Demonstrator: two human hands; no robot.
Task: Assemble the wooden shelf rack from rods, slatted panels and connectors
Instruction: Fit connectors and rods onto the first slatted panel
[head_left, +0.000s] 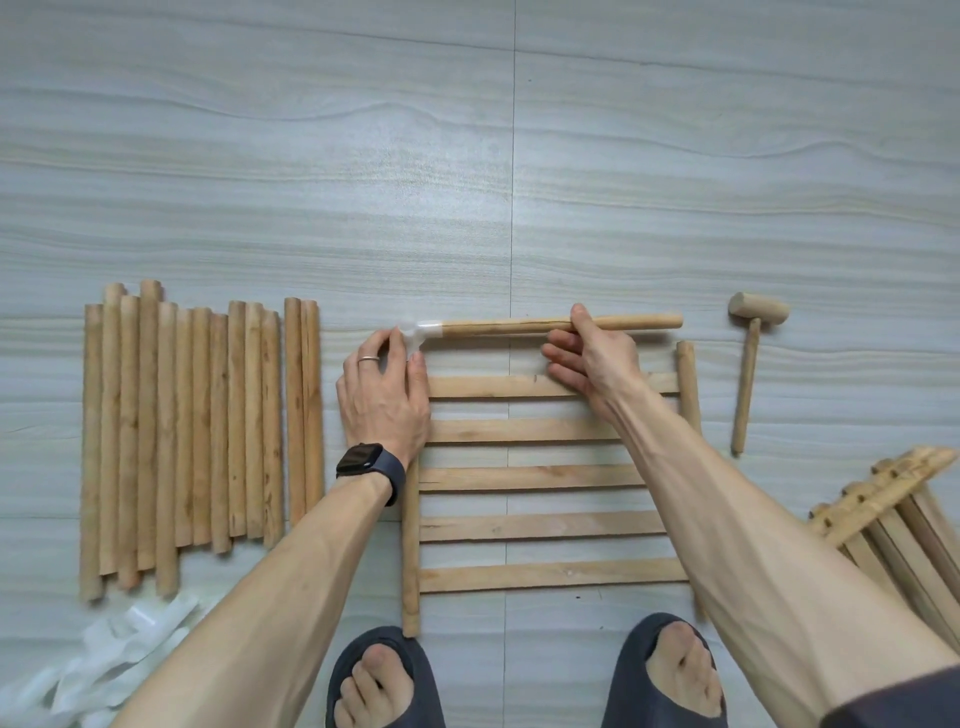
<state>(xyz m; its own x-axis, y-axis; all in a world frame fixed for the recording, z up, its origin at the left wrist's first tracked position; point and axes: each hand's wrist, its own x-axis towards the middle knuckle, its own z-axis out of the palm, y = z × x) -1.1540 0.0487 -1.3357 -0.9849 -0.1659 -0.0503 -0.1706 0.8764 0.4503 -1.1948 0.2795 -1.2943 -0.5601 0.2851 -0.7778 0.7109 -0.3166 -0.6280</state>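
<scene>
Down on the pale floor (467, 156), a slatted panel (530, 478) lies flat in the middle, with five slats running left to right between two round side rails. Its near edge lies just beyond the person's dark slippers (389, 670).

The left hand (384, 395) lies over the panel's far-left corner, and its fingers and thumb are curled round a clear plastic connector (415, 332). It wears a ring (368, 358), and a dark watch (369, 462) sits on the wrist. The hand hides whether the connector sits on the left rail's end.

A single rod (519, 326) lies left to right just beyond the farthest slat. Its left end is inside the connector and its right end is free. The right hand (592, 358) pinches this rod about midway between thumb and forefinger. Its other fingers are held loosely out below the rod, above the farthest slat.

Left of the panel, a row of spare rods (197, 431) lies side by side, each pointing far to near. Crumpled white plastic (119, 654) lies at the near-left corner. A small wooden mallet (750, 353) lies to the right of the panel, with its head at the far end. More panels (904, 509) are stacked at an angle at the near right, partly behind the right forearm.
</scene>
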